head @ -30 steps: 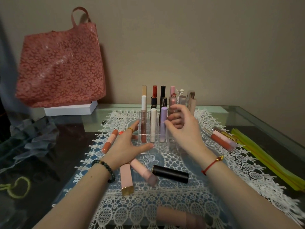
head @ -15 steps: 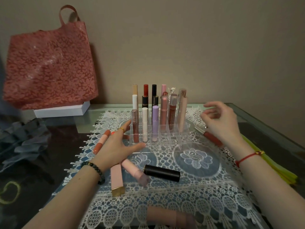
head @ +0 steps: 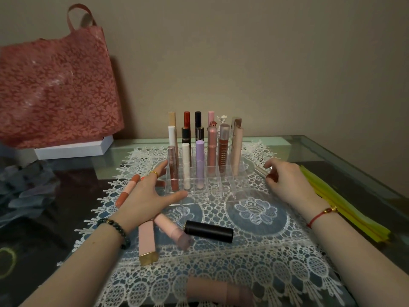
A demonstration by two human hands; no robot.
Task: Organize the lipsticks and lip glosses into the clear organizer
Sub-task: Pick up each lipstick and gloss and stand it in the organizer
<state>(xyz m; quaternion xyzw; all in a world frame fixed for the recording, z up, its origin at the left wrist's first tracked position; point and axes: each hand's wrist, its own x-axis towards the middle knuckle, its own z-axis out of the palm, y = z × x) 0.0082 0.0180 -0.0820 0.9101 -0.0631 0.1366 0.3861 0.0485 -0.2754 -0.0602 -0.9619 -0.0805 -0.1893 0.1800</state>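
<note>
Clear organizer (head: 240,189) sits mid-frame on the lace mat (head: 265,262) on the glass desk (head: 332,149). It has see-through walls and stepped rows, with tubes standing upright in it. The nearest filled row, from 9 toward 3 o'clock: brown gloss (head: 173,169), white tube (head: 186,165), lilac tube (head: 199,162), with taller pink, red and beige ones beyond. Left hand (head: 146,198): grip apart, fingers straight and spread, thumb against the organizer's front edge at its 7 o'clock corner, index finger along the 9 o'clock wall. Right hand (head: 285,182), at 3 o'clock of the organizer: grip curled and pinching a red gloss with a silver cap (head: 261,171); can't tell whether it's off the mat. Lying loose: coral tube (head: 128,190) at 9 o'clock, just beside the left hand; square pink tube (head: 147,242), round pink tube (head: 172,231) and black tube (head: 209,231) at 6–7 o'clock; blurred pink tube (head: 219,291) at 6 o'clock by the frame edge. Red bag (head: 55,91) at 10 o'clock, yellow strips (head: 345,207) at 4 o'clock.
</note>
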